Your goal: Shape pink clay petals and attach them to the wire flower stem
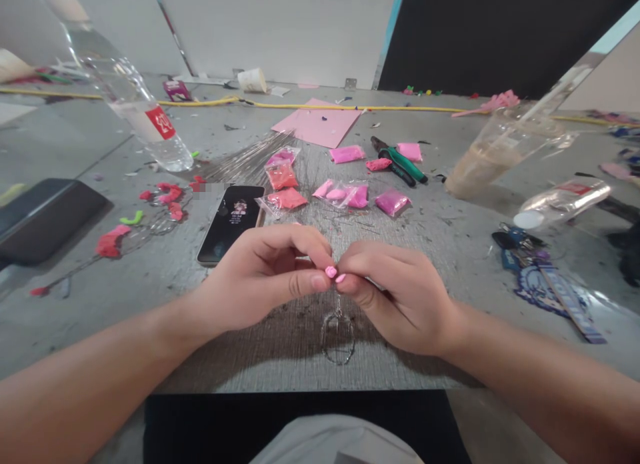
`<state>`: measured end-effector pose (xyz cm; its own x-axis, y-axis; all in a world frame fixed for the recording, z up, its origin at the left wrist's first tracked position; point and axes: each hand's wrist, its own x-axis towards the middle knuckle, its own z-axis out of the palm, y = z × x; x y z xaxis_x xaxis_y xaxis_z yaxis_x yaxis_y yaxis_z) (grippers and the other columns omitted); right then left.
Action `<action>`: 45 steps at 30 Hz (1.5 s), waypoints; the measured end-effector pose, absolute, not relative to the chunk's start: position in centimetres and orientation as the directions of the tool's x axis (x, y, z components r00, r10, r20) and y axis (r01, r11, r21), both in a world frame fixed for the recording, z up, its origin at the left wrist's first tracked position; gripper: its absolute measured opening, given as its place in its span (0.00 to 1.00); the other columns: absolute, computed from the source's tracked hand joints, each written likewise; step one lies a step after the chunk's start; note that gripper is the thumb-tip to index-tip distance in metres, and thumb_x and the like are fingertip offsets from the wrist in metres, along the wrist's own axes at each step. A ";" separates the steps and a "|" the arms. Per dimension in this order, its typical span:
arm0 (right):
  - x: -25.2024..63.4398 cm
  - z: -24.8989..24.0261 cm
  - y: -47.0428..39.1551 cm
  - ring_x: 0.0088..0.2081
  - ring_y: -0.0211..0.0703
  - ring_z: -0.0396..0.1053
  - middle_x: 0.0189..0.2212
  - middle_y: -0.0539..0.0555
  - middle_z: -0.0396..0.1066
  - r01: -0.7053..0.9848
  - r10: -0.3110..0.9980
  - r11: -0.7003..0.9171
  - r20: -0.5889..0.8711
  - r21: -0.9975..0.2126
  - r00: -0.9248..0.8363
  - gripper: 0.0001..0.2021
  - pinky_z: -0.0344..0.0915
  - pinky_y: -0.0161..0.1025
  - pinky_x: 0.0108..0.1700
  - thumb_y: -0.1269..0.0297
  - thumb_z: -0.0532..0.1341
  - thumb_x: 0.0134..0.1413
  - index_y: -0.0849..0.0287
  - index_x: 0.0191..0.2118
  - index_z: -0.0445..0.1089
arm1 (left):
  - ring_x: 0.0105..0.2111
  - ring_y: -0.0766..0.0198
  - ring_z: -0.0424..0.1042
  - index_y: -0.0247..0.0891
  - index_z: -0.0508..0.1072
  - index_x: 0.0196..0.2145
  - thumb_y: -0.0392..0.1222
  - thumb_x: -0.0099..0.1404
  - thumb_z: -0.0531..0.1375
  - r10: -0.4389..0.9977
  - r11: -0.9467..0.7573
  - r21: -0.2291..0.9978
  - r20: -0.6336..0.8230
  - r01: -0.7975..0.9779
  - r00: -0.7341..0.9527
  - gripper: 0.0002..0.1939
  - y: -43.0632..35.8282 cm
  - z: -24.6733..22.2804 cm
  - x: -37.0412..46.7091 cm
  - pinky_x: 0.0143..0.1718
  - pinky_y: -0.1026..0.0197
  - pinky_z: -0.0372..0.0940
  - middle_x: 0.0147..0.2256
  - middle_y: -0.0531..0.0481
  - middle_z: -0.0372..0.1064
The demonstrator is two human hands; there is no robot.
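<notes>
My left hand pinches a small crinkled pink clay piece between thumb and index finger. Close beside it, my right hand holds a smaller, flatter pink clay bit at its thumb and fingertips. Both hands nearly touch above the grey table. Below the fingertips a twisted wire loop hangs or lies; its upper end is hidden by the fingers. Beyond the hands are packets of pink clay, orange-red clay and purple-pink clay.
A phone lies behind my left hand. Farther off are a bundle of thin wires, green-handled pliers and a pink sheet. A water bottle stands left; a drink cup and keychains are right.
</notes>
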<state>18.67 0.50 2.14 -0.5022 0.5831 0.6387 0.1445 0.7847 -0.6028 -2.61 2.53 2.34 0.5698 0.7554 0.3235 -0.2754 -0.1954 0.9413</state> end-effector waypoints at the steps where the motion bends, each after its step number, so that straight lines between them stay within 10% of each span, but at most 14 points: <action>1: 18.7 2.1 0.5 0.30 0.37 0.66 0.28 0.50 0.69 0.148 0.582 0.786 0.639 -0.600 -0.503 0.06 0.65 0.35 0.33 0.66 0.57 0.73 0.56 0.39 0.68 | 0.34 0.66 0.74 0.38 0.81 0.36 0.30 0.65 0.68 0.757 -0.188 0.944 0.316 -0.272 0.572 0.05 2.5 2.3 -2.6 0.34 0.65 0.72 0.34 0.49 0.73; 45: 19.4 2.4 0.3 0.26 0.33 0.62 0.23 0.49 0.67 0.157 0.504 0.841 0.645 -0.517 -0.575 0.14 0.61 0.33 0.30 0.64 0.64 0.68 0.62 0.29 0.69 | 0.33 0.65 0.75 0.36 0.82 0.36 0.30 0.66 0.67 0.625 -0.267 0.942 0.329 -0.202 0.708 0.05 2.7 3.4 -2.8 0.35 0.66 0.73 0.33 0.46 0.76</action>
<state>19.37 0.29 2.43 -0.5750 0.5037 0.6447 0.1570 0.8413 -0.5172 -2.76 2.72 3.39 0.7078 0.6250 0.3291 -0.2020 -0.2674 0.9422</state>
